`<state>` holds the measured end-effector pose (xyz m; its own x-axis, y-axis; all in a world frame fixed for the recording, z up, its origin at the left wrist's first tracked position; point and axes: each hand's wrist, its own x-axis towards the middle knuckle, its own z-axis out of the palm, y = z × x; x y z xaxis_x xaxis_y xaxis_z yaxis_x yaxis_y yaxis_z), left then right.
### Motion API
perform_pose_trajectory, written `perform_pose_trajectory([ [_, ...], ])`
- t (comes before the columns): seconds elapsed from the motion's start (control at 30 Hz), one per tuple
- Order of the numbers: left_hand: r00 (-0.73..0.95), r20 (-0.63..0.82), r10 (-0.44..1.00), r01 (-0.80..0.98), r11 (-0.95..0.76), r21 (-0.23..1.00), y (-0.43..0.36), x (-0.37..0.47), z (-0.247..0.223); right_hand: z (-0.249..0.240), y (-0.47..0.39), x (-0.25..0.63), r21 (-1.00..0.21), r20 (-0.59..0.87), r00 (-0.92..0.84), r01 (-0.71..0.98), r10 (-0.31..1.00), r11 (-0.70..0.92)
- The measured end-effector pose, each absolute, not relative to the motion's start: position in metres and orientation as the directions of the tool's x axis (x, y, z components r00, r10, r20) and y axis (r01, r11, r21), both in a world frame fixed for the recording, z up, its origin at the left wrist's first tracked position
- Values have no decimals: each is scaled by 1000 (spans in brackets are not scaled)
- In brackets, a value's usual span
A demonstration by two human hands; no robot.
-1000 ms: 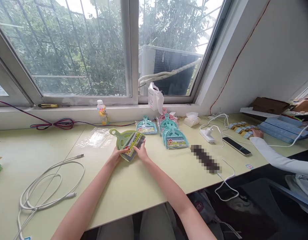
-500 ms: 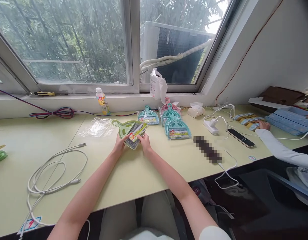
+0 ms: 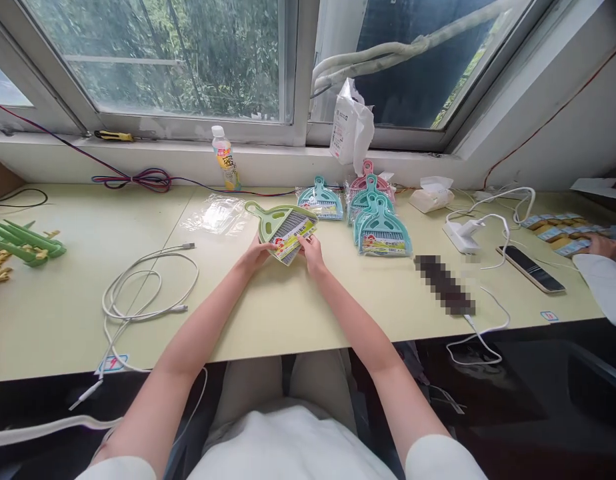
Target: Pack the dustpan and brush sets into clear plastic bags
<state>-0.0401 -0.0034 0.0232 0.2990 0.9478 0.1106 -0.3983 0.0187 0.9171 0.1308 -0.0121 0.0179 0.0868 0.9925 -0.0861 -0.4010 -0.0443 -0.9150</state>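
The green dustpan set (image 3: 281,225) lies flat on the pale green table (image 3: 288,313), handle pointing away to the left, a grey brush nested inside it under a yellow paper label (image 3: 294,238) whose print is too small to read. The left hand (image 3: 258,251) pinches the near left edge of the pan, and the right hand (image 3: 312,249) grips the near right corner with fingers on the label, so both hands are closed on the same piece. Just left of the pan sits an empty clear plastic bag (image 3: 215,215); just right are bagged teal dustpan sets (image 3: 381,230) with a pink one (image 3: 371,179) behind, each with a similar label, also unreadable. A small bottle (image 3: 224,158) with a yellow label stands at the sill, its characters too blurred to make out, and a white printed bag (image 3: 351,127) hangs at the window. A coiled white cable (image 3: 148,287) lies near the left arm. At far right another person's hand (image 3: 602,247) rests on small packets (image 3: 555,227), near a phone (image 3: 531,269)
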Motion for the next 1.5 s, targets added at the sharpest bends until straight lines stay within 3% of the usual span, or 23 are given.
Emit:
perform_pose_trajectory([
  [0.27, 381, 92, 920, -396, 72, 916, -7, -37, 25, 10, -6, 135, -934, -133, 214, -354, 968, -50],
  [0.43, 305, 53, 951, -401, 78, 913, 0, -40, 18, 13, -8, 135, -926, -131, 173, -372, 976, -59],
  [0.63, 216, 56, 975, -411, 39, 911, 5, -44, 16, 17, -12, 135, -894, -80, -6, -442, 997, -74],
  [0.93, 244, 28, 969, -363, 65, 929, 4, -42, 22, 7, -7, 140, -883, -118, 41, -461, 992, -86],
  [1.03, 6, 1, 1000, -254, 0, 967, 15, -59, 21, 6, -6, 142, -868, -117, 47, -490, 992, -79],
  [1.1, -308, 109, 945, -99, -145, 984, 23, -80, 20, 7, -7, 143, -865, -126, 68, -495, 990, -76],
  [1.17, -522, 287, 803, 166, -234, 958, 29, -105, 18, 9, -8, 142, -868, -121, 69, -492, 990, -72],
  [1.23, -540, 437, 720, 448, -194, 873, 31, -128, 15, 11, -10, 141, -875, -101, 55, -480, 993, -62],
  [1.3, -514, 474, 715, 594, -102, 798, 32, -141, 11, 12, -12, 139, -887, -88, 41, -457, 995, -60],
  [1.4, -478, 420, 771, 656, -5, 755, 32, -147, 4, 13, -12, 137, -903, -96, 34, -423, 995, -73],
  [1.5, -456, 421, 784, 666, -13, 746, 32, -144, 2, 13, -12, 136, -911, -107, 27, -404, 994, -87],
])
